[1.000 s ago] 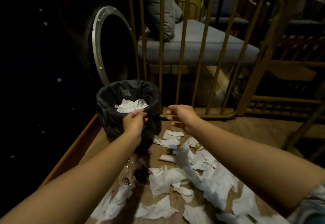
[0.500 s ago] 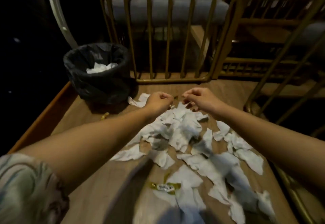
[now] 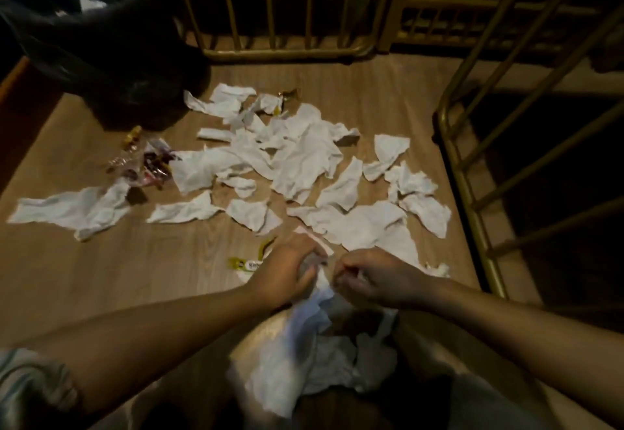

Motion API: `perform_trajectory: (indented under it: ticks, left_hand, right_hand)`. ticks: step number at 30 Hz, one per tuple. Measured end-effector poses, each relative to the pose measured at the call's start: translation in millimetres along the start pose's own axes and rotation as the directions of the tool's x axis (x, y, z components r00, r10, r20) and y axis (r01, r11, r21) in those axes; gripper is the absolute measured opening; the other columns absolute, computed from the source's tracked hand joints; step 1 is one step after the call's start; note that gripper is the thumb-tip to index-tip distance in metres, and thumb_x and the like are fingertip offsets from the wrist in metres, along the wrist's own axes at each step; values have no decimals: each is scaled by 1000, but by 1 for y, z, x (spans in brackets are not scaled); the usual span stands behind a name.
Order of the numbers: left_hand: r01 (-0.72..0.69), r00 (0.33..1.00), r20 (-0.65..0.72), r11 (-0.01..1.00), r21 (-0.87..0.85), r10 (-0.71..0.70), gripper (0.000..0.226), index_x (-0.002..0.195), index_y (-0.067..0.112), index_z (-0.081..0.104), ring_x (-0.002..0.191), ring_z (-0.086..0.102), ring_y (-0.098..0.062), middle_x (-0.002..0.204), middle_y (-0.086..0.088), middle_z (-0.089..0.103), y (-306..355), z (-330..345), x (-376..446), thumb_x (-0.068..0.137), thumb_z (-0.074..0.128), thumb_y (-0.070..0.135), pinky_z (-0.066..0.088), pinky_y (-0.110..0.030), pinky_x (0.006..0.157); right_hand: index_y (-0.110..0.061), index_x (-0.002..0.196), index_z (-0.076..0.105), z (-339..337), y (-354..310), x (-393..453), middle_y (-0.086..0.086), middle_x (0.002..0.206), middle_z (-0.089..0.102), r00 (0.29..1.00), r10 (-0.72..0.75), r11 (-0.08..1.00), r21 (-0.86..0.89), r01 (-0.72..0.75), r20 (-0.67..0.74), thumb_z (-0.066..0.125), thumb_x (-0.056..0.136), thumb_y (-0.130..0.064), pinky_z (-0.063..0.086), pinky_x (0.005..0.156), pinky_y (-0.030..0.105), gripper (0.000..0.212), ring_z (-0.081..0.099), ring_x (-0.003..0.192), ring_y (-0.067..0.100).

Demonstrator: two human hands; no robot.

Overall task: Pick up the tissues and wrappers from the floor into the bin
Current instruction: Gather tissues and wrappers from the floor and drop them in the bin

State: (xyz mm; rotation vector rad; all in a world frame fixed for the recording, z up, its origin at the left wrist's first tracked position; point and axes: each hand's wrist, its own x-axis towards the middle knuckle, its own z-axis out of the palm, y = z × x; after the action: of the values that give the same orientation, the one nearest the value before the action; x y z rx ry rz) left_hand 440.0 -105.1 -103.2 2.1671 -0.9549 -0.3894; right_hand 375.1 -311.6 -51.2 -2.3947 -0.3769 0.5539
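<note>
Several torn white tissues (image 3: 304, 159) lie scattered over the wooden floor (image 3: 101, 260). The black-lined bin (image 3: 101, 41) stands at the top left, some white tissue inside. Shiny wrappers (image 3: 148, 166) lie near the bin's base, and a yellow-and-white wrapper (image 3: 248, 264) lies just left of my left hand. My left hand (image 3: 287, 271) and my right hand (image 3: 374, 277) are close together near me, fingers curled on the near tissues (image 3: 320, 286). More crumpled tissue (image 3: 314, 355) spreads below my hands.
A gold metal railing (image 3: 280, 53) runs along the far edge of the floor and another railing (image 3: 472, 200) borders the right side. A raised wooden edge (image 3: 20, 92) bounds the left. Beyond the rails it is dark.
My hands have drawn back from the far tissues to the pile near me, and both now grasp tissue. My view has tilted down, so the bin sits at the top-left corner.
</note>
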Motion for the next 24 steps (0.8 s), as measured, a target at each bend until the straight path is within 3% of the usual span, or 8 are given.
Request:
perform_trajectory:
  ticks: [3, 6, 9, 13, 17, 19, 22, 24]
  left_hand:
    - [-147, 988, 46, 989, -6, 147, 13, 101, 16, 66, 98, 55, -18, 101, -1, 61, 3, 18, -33, 93, 55, 14, 44, -37, 85]
    - [-267, 956, 150, 961, 72, 254, 28, 111, 16, 65, 118, 51, -19, 118, -4, 60, -1, 35, -64, 93, 59, 37, 41, -44, 97]
    - [-459, 817, 475, 867, 192, 328, 75, 136, 20, 50, 148, 20, -20, 148, -5, 43, -3, 55, -88, 80, 55, 70, 6, -56, 118]
    - [-618, 640, 689, 761, 198, 341, 92, 147, 17, 35, 151, 2, -26, 158, -9, 25, -9, 80, -92, 78, 52, 75, -15, -64, 112]
    - [-596, 685, 578, 797, 96, 443, 58, 134, 12, 51, 136, 38, -31, 137, -13, 51, -23, 86, -85, 96, 42, 55, 16, -54, 118]
    - [-584, 730, 482, 808, 73, 484, 49, 121, 10, 60, 115, 52, -29, 117, -13, 61, -24, 84, -80, 104, 29, 43, 38, -45, 104]
    - [-508, 826, 336, 856, 94, 453, 51, 103, 13, 63, 90, 57, -21, 95, -9, 67, -21, 82, -70, 106, 19, 39, 44, -33, 83]
    - [-370, 906, 263, 922, 114, 332, 45, 103, 15, 66, 85, 59, -18, 93, -7, 68, -18, 76, -60, 105, 28, 38, 44, -27, 77]
  right_hand:
    - [-20, 98, 65, 31, 18, -18, 3, 97, 63, 982, -161, 964, -199, 178, 97, 55, 92, -42, 49, 80, 39, 25, 55, 86, 16]
    - [-30, 114, 58, 62, 45, -37, -3, 122, 59, 952, -258, 865, -400, 304, 165, 46, 90, -57, 29, 113, 49, 38, 49, 118, 15]
    - [-29, 124, 56, 87, 80, -55, 2, 141, 49, 902, -393, 723, -547, 422, 176, 59, 86, -51, 21, 113, 60, 43, 39, 136, 23]
    - [-26, 126, 52, 104, 108, -65, 9, 142, 41, 808, -586, 625, -601, 499, 62, 64, 87, -38, 19, 114, 57, 43, 37, 136, 30]
    - [-25, 115, 56, 101, 110, -60, 9, 144, 46, 795, -604, 631, -575, 521, 57, 63, 88, -36, 17, 116, 55, 29, 31, 139, 31]
    - [-24, 112, 56, 91, 108, -56, 8, 143, 49, 838, -540, 679, -553, 484, 70, 60, 89, -39, 21, 116, 54, 28, 32, 140, 29]
    - [-19, 111, 61, 72, 99, -53, 7, 131, 59, 893, -448, 818, -422, 392, -39, 64, 87, -31, 37, 109, 48, 28, 45, 130, 24]
    - [-14, 104, 65, 59, 86, -51, 7, 110, 67, 937, -269, 959, -157, 238, -223, 66, 86, -24, 53, 89, 42, 20, 61, 104, 19]
